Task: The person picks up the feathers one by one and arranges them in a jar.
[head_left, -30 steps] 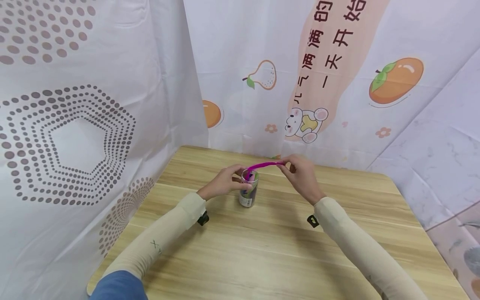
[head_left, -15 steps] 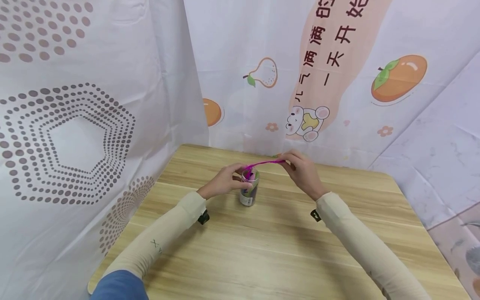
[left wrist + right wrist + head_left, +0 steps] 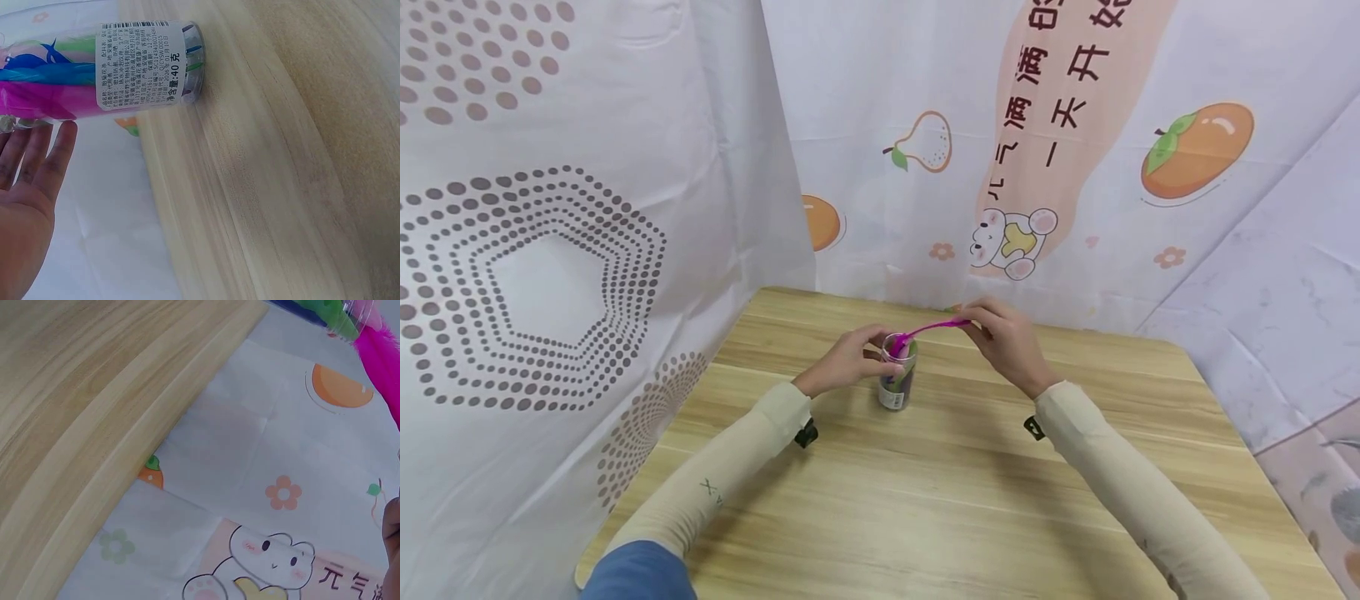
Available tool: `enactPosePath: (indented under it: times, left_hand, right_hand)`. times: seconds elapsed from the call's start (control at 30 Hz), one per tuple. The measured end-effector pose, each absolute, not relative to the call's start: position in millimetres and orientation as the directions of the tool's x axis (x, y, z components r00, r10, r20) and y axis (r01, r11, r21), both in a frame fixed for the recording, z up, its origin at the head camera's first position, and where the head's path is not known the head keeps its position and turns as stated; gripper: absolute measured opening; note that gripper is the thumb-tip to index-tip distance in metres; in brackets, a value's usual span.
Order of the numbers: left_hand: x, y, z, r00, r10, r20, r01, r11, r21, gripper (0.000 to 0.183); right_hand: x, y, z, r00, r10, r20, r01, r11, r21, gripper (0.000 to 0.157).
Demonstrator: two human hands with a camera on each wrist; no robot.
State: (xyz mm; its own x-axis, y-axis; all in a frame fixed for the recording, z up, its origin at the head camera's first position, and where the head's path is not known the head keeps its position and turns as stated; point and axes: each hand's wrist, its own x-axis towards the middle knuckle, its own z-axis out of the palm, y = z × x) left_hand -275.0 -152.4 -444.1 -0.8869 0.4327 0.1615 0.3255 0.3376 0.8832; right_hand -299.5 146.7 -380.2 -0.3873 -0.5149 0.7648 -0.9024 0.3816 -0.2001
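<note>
A clear plastic jar [image 3: 895, 398] with a printed white label stands upright on the wooden table. Green, blue, pink and magenta pieces show through its wall [image 3: 53, 75]. My left hand [image 3: 844, 362] grips it near the rim, thumb on the near side and fingers behind. From the open mouth a magenta feather [image 3: 928, 327] with a fuzzy edge arches up to the right. The fingertips of my right hand [image 3: 1003, 343] pinch its outer end; its other end is inside the jar. In the right wrist view only a sliver of that hand [image 3: 392, 531] shows.
The wooden table [image 3: 880, 508] spreads around the jar. A white printed curtain [image 3: 880, 242] hangs right behind its far edge, and another dotted curtain [image 3: 557, 283] hangs along the left side. Both forearms reach in from the near side.
My right hand has moved slightly up and to the right, still pinching the feather. The feather has turned and looks thinner than at first. The left hand and jar have hardly moved.
</note>
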Motion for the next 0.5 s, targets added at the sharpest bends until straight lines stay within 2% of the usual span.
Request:
enactPosePath:
  times: [0.2, 0.5]
  left_hand:
    - [-275.5, -152.7, -443.5, -0.886, 0.433, 0.165, 0.326, 0.330, 0.886, 0.057]
    - [-273.5, -151.9, -441.4, -0.885, 0.433, 0.173, 0.340, 0.346, 0.874, 0.055]
  right_hand:
    - [-301.8, 129.6, -376.3, -0.319, -0.605, 0.729, -0.920, 0.381, -0.087, 0.027]
    - [-299.7, 100.5, -383.6, -0.276, -0.694, 0.665, -0.942, 0.334, -0.043, 0.018]
